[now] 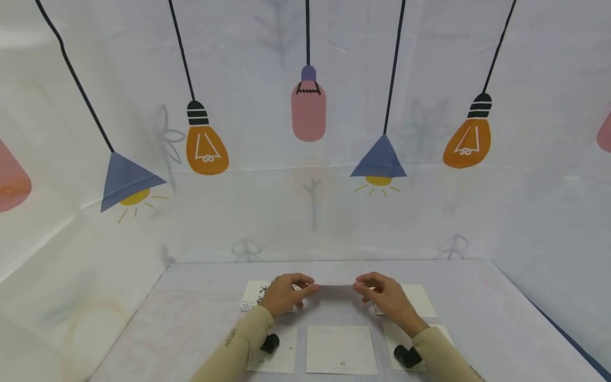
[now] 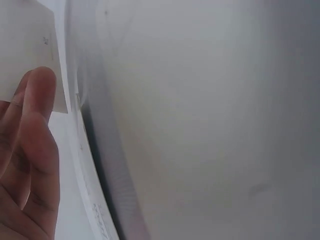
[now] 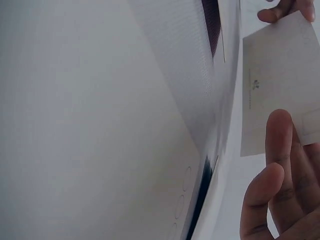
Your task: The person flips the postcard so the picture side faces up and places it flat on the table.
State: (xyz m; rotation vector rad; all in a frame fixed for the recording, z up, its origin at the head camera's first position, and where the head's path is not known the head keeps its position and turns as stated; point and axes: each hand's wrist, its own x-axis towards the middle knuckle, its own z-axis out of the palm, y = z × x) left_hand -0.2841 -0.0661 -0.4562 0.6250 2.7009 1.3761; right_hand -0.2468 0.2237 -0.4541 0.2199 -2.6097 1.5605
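Note:
Both hands hold a white postcard-like card between them, raised off the table. It has a small printed mark near one edge. My left hand pinches its left end, and my right hand pinches the right end. From the head view the card appears nearly edge-on. Behind the left hand lies a card with black handwritten characters; beside the right hand is a blank-looking card. Nearer to me lie a left card, a middle card and a right card, the outer two partly covered by the forearms.
The cards lie on a pale cloth-covered table. White fabric walls printed with hanging lamps enclose it at the back and sides. Black wrist devices, one at the left wrist and one at the right wrist, show beside the sleeves.

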